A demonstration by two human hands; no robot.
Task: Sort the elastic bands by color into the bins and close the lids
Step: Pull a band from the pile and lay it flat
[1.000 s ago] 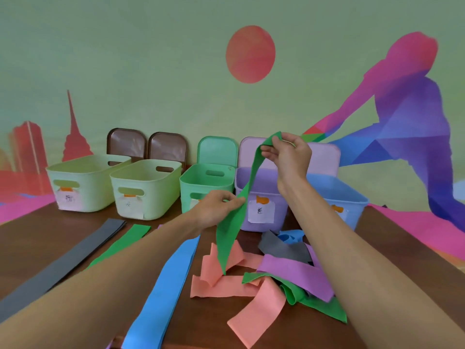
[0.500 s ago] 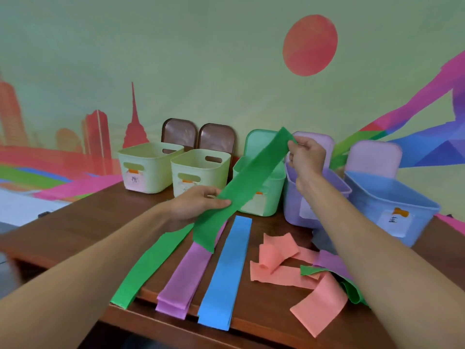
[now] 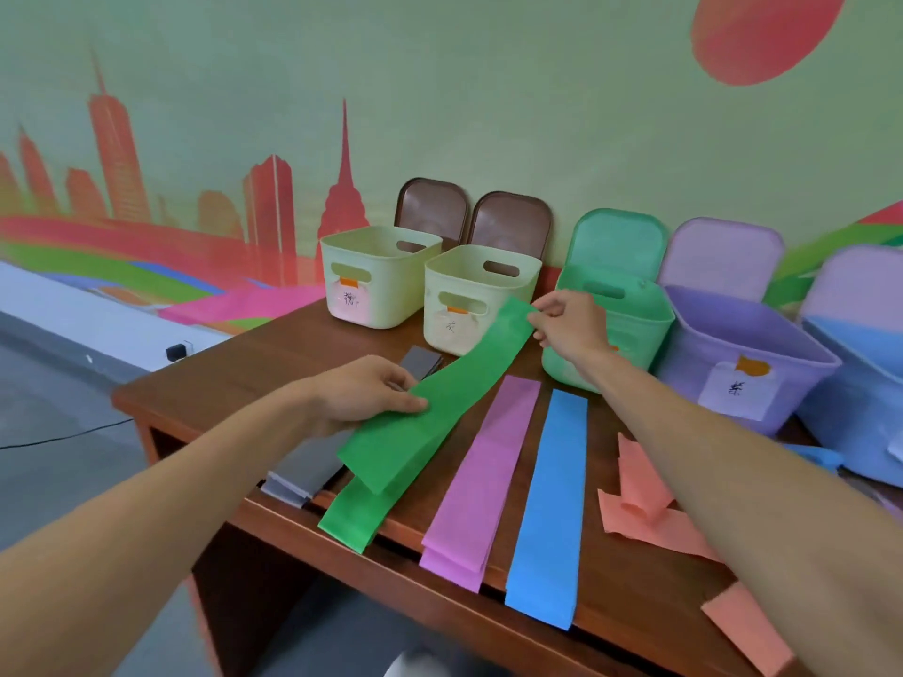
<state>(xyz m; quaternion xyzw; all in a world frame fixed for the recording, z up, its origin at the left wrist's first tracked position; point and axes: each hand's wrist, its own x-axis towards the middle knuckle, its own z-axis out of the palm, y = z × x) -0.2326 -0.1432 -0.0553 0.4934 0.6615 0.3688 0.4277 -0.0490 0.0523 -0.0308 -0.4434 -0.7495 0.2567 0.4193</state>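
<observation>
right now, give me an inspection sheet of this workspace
surface: brown wooden table, bands overhang its near edge
job's things: green band held above a second green band; purple bands, blue band, grey bands laid flat; orange bands crumpled; two cream bins, green bin, purple bin, blue bin, all open
clutter: nothing seen
hands: left hand and right hand pinch the held band's ends
cables: black cable on floor
surroundings: mural wall

wall [image 3: 488, 90]: green, red skyline mural | floor [image 3: 58, 408]: grey | table [image 3: 234, 378]: brown wood
</observation>
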